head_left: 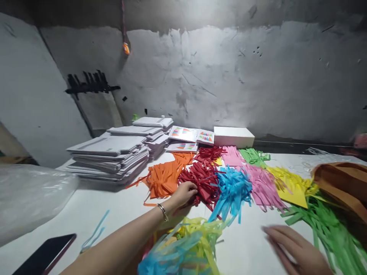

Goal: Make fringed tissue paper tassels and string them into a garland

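Observation:
My left hand, with a bracelet at the wrist, reaches across to a pile of red fringed tissue-paper tassels. Its fingers are closed at the pile's near left edge. Over the white tabletop at the lower right is my right hand, slightly blurred, its fingers stretched out with nothing visible in them. Orange tassels lie left of the red ones, blue tassels to their right. Close to my body, a loose bunch of yellow and blue strips sits below my left forearm.
Pink, yellow and green tassels spread rightward, beside a brown bag-like thing. Stacked white packets stand at left, near a clear plastic bag and phone. A white box sits by the wall.

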{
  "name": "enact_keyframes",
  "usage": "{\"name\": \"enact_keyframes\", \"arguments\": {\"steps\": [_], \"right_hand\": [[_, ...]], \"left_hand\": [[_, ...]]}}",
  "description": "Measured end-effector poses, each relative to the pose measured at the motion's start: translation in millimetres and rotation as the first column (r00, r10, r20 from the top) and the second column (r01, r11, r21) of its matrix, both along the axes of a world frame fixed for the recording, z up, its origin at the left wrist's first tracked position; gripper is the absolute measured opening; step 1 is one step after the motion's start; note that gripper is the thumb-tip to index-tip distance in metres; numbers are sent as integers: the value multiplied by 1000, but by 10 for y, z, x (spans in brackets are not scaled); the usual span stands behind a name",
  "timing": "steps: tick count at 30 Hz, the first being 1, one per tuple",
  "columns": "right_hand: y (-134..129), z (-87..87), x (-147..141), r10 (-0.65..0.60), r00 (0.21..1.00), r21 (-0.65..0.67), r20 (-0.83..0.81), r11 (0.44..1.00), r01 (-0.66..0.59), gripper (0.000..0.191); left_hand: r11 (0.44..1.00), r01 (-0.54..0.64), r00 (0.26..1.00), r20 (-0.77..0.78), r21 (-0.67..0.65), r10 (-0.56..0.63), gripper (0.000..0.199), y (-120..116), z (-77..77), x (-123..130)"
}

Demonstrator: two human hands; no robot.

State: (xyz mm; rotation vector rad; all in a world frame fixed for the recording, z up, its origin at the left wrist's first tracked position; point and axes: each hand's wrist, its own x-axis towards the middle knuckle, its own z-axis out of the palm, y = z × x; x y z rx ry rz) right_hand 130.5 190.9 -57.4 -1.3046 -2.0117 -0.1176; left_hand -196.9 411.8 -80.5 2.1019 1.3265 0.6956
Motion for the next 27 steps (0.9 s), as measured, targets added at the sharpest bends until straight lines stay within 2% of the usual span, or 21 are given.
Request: {"name": "enact_keyframes", "arguments": {"steps": [1, 3, 6, 8, 12, 16, 19, 23, 27], "right_hand": [[262, 40, -293, 58, 997, -91, 46, 994, -53, 26], [781, 90, -904, 56, 993, -290, 107, 957, -22, 26], [1391, 35, -1605, 7, 990, -364, 141, 930, 46, 21], [1616, -64, -1809, -39, 988, -408, 150, 908, 98, 15], [1726, -204, -1764, -113, 990, -442, 84, 886, 139, 19], [1695, -207, -1621, -173, 980, -416, -102, 902, 116, 9], [1695, -220, -1585, -203, 949, -401, -242, 912, 92, 19], [1731, -281, -1564, -201, 908, -388, -367, 920, 46, 19], [1764, -320, -1517, -155, 895, -365, -419, 931, -10, 11]], "left_hand": [[1000, 4, 1000, 13, -9, -4, 17, -2, -14, -3], [1000, 13, 999, 33, -19, -12, 18, 4, -39, -11], [1000, 21, 998, 52, -6, -20, 16, 31, -57, -29], [1000, 28, 998, 57, 8, -29, 16, 44, -55, -38], [998, 49, 996, 67, 29, -50, 18, 34, -35, -41], [996, 65, 995, 66, 56, -69, 18, -5, -13, -39], [995, 66, 996, 56, 77, -70, 18, -27, -3, -38], [994, 62, 996, 56, 94, -68, 17, -44, 11, -33], [995, 48, 997, 50, 93, -52, 15, -46, 37, -34]]}}
